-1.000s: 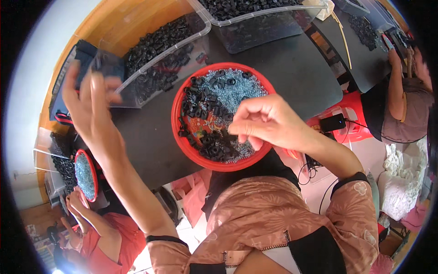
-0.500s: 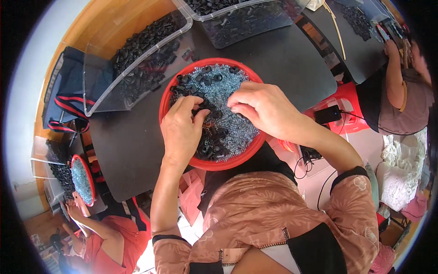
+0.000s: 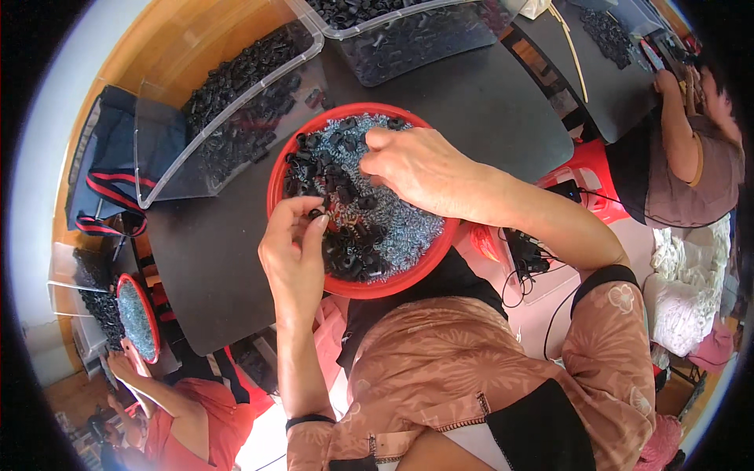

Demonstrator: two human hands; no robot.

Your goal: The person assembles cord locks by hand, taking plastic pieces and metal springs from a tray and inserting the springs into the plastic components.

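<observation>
In front of me is a round red basin (image 3: 397,285) holding small pale metal springs (image 3: 412,231) and small black plastic pieces (image 3: 357,263). The black pieces lie mostly along its left and near side, with a few reddish-copper bits among them. At the basin's left rim my left hand (image 3: 292,250) pinches a small black plastic piece (image 3: 316,213) between thumb and fingertips. My right hand (image 3: 416,171) is over the far middle of the basin, its fingers curled together above the springs. Whatever its fingertips hold, if anything, is hidden.
The basin rests at the edge of a dark table (image 3: 212,263). Beyond it stand two clear plastic bins (image 3: 224,169) of black pieces. A co-worker (image 3: 695,169) sits at right, another (image 3: 192,416) at lower left beside a second red basin (image 3: 155,334). Cables hang at my right.
My left hand has drawn back toward the left rim, and a black piece now shows in its pinch. My right hand has moved left across the springs. The view has shifted slightly.
</observation>
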